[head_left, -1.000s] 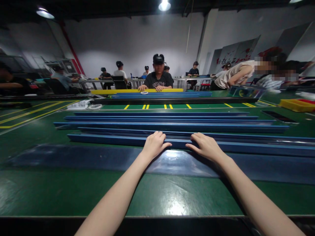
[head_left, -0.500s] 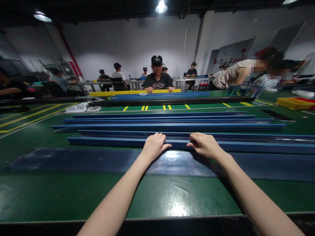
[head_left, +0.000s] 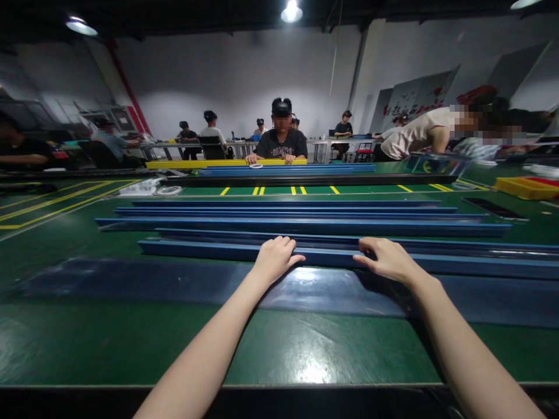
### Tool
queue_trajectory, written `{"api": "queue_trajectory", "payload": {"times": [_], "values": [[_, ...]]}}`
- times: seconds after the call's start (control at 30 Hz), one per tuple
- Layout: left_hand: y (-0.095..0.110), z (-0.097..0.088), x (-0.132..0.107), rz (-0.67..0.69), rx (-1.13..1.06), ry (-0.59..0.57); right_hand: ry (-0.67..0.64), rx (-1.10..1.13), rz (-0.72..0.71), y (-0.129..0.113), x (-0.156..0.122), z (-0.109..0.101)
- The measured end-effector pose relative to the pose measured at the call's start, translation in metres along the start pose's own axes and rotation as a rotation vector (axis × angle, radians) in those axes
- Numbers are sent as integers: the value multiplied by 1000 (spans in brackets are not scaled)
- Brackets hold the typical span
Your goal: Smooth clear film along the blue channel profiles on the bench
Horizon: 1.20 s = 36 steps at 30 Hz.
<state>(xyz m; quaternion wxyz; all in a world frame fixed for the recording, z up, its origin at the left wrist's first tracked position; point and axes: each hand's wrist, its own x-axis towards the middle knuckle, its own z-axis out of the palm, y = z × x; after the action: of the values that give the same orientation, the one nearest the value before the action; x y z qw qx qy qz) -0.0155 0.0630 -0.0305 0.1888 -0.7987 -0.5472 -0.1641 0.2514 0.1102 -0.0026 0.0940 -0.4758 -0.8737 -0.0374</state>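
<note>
A long blue plastic channel [head_left: 332, 258] lies crosswise on the green table, its left end in view and its right end running out of the picture. My left hand [head_left: 276, 256] is closed over its near wall, fingers inside the groove and thumb on the near side. Farther right, my right hand [head_left: 386, 257] grips the same wall with curled fingers; its fingertips are partly hidden. Just in front of the channel, a flat, shiny dark blue strip [head_left: 209, 286] lies on the table beneath my wrists.
Several more blue channels [head_left: 305, 225] lie parallel beyond. Farther back are a black rail [head_left: 314, 180], a phone [head_left: 495, 208] and a yellow tray [head_left: 524, 187]. Across the table a co-worker [head_left: 282, 142] holds a yellow bar [head_left: 187, 165]. The green table's [head_left: 262, 355] front edge runs below my forearms.
The blue channel has slid a little to the right and tilted slightly. My right hand has shifted right, widening the gap between my hands. The co-worker's yellow bar has moved left.
</note>
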Motion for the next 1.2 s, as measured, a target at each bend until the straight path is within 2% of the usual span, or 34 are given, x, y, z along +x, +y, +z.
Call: {"api": "queue_trajectory", "payload": {"times": [0.2,0.4,0.5,0.87,1.2], "values": [[0,1,0,-13,0,-20,5,-8,-67,-9,4,6],[1,0,0,-17,-7,-26,151,2,-168,-32,8,11],[2,-1,0,-22,-7,-30,188,2,-197,-35,9,15],[0,-3,1,-15,-7,-22,173,-13,-199,-32,11,9],[0,-3,1,0,-37,-17,155,23,-115,-9,2,2]]}}
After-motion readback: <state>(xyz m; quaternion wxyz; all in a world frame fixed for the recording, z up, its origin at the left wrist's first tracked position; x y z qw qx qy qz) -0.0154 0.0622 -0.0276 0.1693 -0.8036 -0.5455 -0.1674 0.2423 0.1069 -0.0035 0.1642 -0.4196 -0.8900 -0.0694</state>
